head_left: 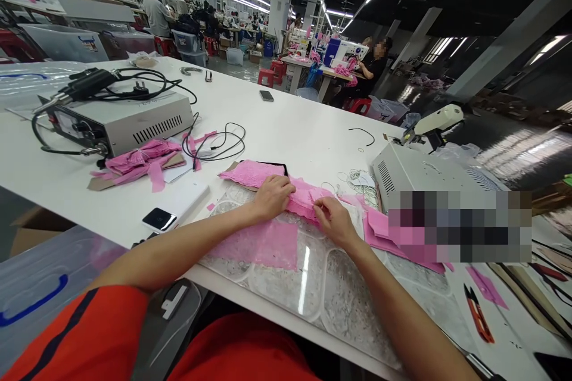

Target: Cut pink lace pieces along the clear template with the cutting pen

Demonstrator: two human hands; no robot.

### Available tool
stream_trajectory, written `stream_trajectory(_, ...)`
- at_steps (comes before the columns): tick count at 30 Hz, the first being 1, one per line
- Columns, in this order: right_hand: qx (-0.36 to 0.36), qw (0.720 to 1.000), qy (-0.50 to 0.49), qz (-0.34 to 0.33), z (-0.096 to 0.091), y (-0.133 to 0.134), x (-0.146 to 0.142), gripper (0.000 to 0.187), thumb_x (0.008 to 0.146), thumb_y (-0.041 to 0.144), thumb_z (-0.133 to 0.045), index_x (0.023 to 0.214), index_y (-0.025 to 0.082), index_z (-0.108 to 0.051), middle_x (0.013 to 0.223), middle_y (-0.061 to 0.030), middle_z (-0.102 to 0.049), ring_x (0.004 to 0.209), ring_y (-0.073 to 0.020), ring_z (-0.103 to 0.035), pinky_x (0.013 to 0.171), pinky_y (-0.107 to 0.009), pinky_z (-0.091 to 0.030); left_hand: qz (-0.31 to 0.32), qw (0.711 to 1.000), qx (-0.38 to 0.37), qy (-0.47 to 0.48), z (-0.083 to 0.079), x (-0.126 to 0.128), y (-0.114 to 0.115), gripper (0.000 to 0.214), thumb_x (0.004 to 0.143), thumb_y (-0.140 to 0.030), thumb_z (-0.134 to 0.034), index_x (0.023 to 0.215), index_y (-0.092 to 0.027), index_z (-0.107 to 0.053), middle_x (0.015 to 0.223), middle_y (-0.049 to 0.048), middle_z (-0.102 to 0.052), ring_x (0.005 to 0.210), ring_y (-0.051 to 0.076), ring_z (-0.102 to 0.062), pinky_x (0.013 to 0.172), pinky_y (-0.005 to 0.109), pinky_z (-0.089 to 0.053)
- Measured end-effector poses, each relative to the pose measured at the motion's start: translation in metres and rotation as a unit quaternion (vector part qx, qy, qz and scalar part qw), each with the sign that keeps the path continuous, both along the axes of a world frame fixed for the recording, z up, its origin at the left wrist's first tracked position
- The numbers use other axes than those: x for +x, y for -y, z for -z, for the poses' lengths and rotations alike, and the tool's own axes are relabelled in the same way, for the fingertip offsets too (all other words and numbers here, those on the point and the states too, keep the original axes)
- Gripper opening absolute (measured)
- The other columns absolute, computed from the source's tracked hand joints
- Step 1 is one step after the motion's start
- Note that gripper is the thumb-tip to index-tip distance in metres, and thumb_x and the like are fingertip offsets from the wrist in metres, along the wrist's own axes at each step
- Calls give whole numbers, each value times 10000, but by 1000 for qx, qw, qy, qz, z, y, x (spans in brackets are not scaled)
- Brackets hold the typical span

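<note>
My left hand (273,196), fingers curled together, presses on a strip of pink fabric (306,196) in front of me. To its right, my right hand (334,220) pinches the edge of the same strip between thumb and fingers. A textured pink piece (257,172) lies on brown card just beyond my left hand. Closer to my body, a sheer pink piece (254,244) is spread over a clear, scuffed plastic sheet (308,286) with rounded panel shapes. My fingertips partly cover the fabric.
A grey box machine with a black handpiece (152,122) stands at the left, another grey machine (429,172) at the right. Pink scraps (138,161), a cable (232,137), a white box with a dark-screened device (159,219), stacked pink pieces (379,226) and orange-handled snips (479,315) lie around.
</note>
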State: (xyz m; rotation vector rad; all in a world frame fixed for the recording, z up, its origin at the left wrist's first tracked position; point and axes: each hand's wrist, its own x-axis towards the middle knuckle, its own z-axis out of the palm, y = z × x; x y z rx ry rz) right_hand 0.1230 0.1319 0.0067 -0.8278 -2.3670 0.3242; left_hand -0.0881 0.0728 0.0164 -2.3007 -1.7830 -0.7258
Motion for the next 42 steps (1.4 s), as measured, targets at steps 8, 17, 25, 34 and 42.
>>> stream_trajectory(8, 59, 998, -4, 24, -1, 8, -2, 185, 804, 243, -550, 961, 192, -633, 964, -101, -668, 931, -242, -587, 841, -388, -473, 51, 995, 16, 89, -4, -10, -9, 265, 820, -87, -496, 952, -168, -709, 921, 69, -679, 886, 197, -622, 825, 339, -488)
stream_trajectory(17, -8, 995, -23, 96, -35, 14, -38, 178, 810, 271, -501, 836, 193, -658, 700, -35, -670, 622, -162, -571, 612, -285, -409, 107, 972, -28, 208, -19, 6, -20, 215, 833, -167, -475, 955, -159, -652, 1002, 81, -663, 977, 209, -597, 909, 363, -467)
stream_trajectory(25, -57, 983, -130, 117, -86, 31, -17, 205, 781, 286, -493, 712, 183, -656, 539, 25, -603, 499, -103, -530, 516, -228, -389, 175, 932, -162, 275, -45, 7, -13, 268, 895, -364, -468, 790, -134, -558, 679, -6, -566, 618, 119, -554, 564, 219, -456)
stream_trajectory(34, -210, 939, -118, 246, -55, 92, 66, 403, 794, 468, -479, 527, 189, -597, 399, 11, -547, 376, -113, -473, 470, -248, -374, 214, 932, -190, 224, -45, 60, -16, 154, 849, -164, -514, 952, -137, -625, 701, 0, -594, 624, 125, -547, 582, 224, -436)
stream_trajectory(42, -152, 920, 34, 360, 19, 131, 133, 347, 828, 467, -467, 671, 205, -631, 523, 3, -594, 489, -144, -524, 530, -260, -337, 344, 918, -180, 81, -7, 84, 55, 190, 928, -225, -527, 1013, -159, -684, 1140, 123, -672, 1047, 242, -628, 1026, 427, -413)
